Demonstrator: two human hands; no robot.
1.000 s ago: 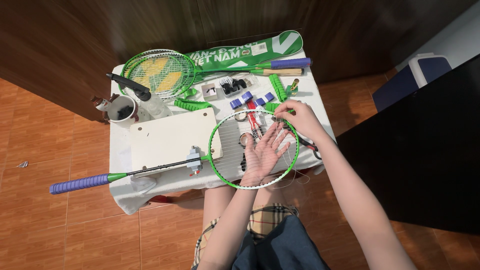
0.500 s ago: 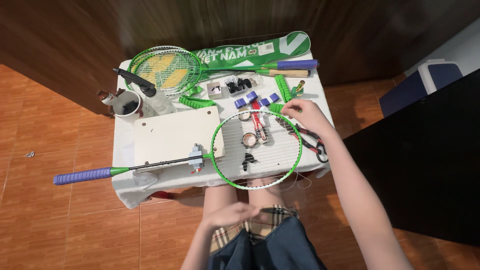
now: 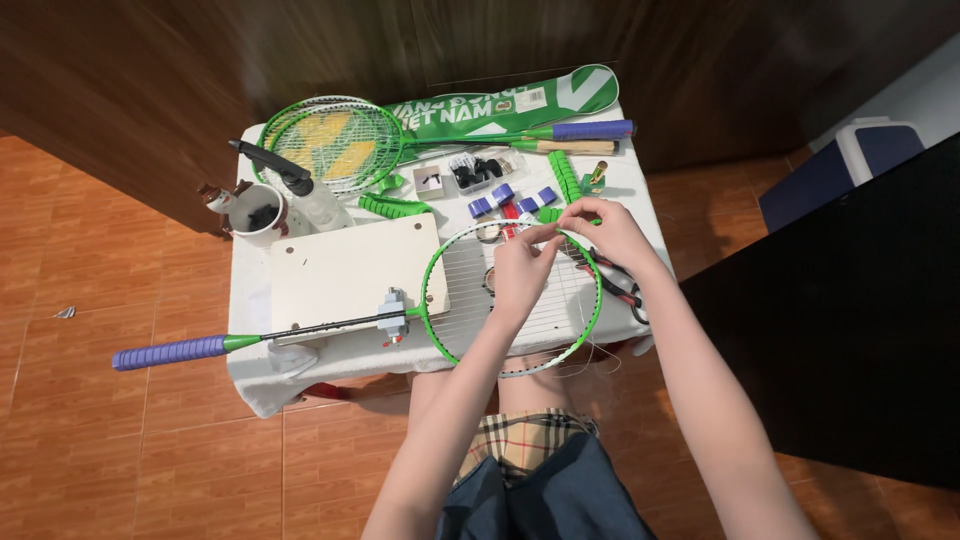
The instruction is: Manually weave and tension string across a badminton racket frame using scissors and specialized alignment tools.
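your right hand [image 3: 608, 232] has its fingertips pressed together, pinching what looks like a thin string at the top rim of the green badminton racket [image 3: 505, 300], though the strand is too fine to be sure of. your left hand [image 3: 522, 268] meets it there, thumb and forefinger pinched on the same spot. half a second ago that left hand was down by your lap, and a second ago it lay flat and spread on the strings; it has come back up, so both hands now work the upper edge of the frame. the racket lies on the white table [image 3: 250, 300], its head over the front right edge, its shaft clamped by the white board [image 3: 350, 268], its purple grip [image 3: 170, 352] jutting left. scissors [image 3: 622, 285] sit just beside your right wrist. a second green racket [image 3: 335, 140] lies at the back, well apart.
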